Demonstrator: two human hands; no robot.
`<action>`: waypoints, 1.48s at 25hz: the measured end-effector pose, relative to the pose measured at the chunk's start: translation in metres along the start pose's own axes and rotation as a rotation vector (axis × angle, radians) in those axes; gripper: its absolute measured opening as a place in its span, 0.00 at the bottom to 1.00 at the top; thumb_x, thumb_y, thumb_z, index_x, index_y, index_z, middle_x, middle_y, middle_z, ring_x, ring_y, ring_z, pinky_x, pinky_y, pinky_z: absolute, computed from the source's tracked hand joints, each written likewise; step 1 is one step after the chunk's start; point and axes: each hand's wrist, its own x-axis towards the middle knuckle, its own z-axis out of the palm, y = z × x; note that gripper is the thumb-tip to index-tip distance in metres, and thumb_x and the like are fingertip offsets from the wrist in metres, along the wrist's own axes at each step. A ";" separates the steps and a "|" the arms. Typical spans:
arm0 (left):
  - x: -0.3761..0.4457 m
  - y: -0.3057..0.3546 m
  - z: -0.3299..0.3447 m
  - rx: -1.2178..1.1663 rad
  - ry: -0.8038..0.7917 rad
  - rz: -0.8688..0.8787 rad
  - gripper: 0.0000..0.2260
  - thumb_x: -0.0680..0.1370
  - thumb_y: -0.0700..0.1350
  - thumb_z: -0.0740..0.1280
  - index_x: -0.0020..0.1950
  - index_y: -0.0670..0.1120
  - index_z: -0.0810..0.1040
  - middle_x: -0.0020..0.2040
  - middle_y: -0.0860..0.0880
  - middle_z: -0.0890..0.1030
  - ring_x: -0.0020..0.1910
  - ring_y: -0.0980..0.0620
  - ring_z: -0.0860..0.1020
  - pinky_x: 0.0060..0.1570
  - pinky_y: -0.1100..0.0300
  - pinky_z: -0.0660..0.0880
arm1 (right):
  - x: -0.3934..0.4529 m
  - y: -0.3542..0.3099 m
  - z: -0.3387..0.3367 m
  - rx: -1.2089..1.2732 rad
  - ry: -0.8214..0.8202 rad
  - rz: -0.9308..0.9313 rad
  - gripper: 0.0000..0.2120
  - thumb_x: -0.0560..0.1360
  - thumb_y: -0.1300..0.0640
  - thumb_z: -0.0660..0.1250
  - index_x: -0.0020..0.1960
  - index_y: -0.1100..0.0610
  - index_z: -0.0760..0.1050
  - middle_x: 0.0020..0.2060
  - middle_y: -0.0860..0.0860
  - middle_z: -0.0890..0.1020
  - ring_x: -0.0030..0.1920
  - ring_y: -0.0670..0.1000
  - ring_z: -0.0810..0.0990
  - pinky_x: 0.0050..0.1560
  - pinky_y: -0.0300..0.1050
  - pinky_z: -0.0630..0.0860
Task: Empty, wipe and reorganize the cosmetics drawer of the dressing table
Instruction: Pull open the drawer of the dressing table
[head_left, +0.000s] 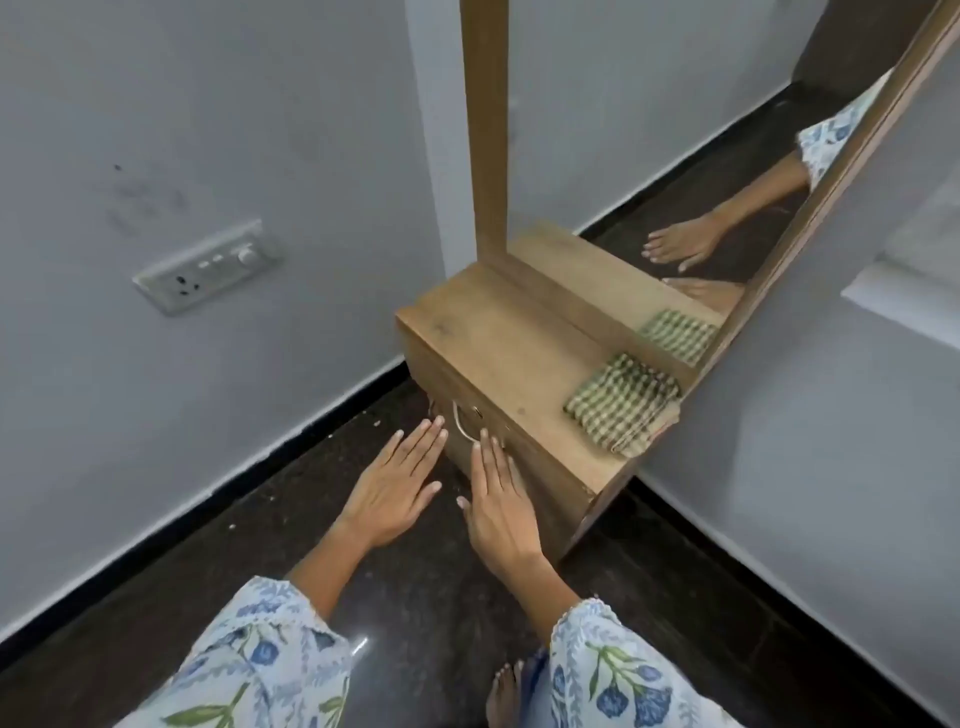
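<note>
Still shut, drawer (498, 441) low in dressing table (498, 338). Left hand (389, 488) and right hand (501, 499) flat-fingered, gripping nothing, beside handle (464, 426). Folded cloth (621, 402) near top's edge; likely shaken off by a hard pull.

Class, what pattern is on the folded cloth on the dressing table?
The folded cloth has a green and cream check, seen in the head view.

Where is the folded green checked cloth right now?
The folded green checked cloth lies on the right end of the wooden dressing table top, just in front of the tall mirror, up and right of both hands.
</note>
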 end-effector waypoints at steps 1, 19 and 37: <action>0.006 -0.004 0.013 0.024 0.020 0.023 0.28 0.80 0.54 0.49 0.77 0.42 0.54 0.77 0.45 0.54 0.76 0.47 0.53 0.73 0.51 0.49 | 0.006 0.007 0.015 -0.023 0.033 -0.011 0.33 0.81 0.53 0.57 0.76 0.65 0.44 0.77 0.60 0.45 0.77 0.58 0.46 0.74 0.52 0.41; 0.049 -0.032 0.043 -0.029 -0.182 0.146 0.25 0.82 0.56 0.46 0.76 0.53 0.41 0.76 0.54 0.40 0.75 0.51 0.36 0.72 0.48 0.37 | 0.026 0.003 0.023 -0.092 -0.209 -0.003 0.39 0.78 0.51 0.61 0.77 0.63 0.42 0.78 0.57 0.47 0.78 0.54 0.44 0.77 0.50 0.42; -0.066 -0.028 -0.020 -0.218 -0.022 0.134 0.25 0.80 0.62 0.38 0.76 0.59 0.42 0.77 0.60 0.40 0.75 0.61 0.37 0.73 0.51 0.33 | -0.034 -0.045 -0.032 0.154 -0.230 -0.164 0.32 0.82 0.41 0.43 0.78 0.57 0.39 0.77 0.53 0.39 0.77 0.49 0.37 0.76 0.44 0.39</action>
